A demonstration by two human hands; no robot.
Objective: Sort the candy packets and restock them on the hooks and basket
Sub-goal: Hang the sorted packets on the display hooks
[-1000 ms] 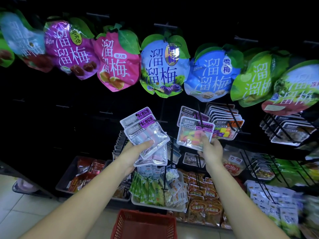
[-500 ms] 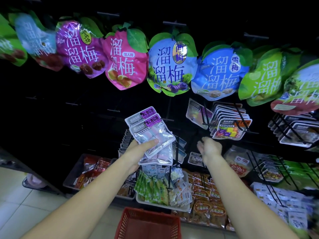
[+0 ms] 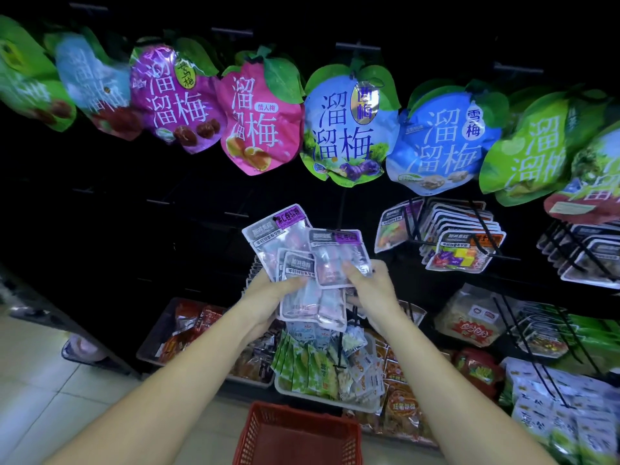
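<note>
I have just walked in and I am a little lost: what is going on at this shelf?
A person is restocking a snack shelf. The left hand holds a fan of clear candy packets, and the right hand pinches the front packet of that fan. To the right, similar packets hang on a hook. A red basket stands below.

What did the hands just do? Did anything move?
The right hand let go of the colourful packet hanging on the right. It swung left and now pinches the front packet of the stack. The left hand still grips that stack. The red basket stays below.
</note>
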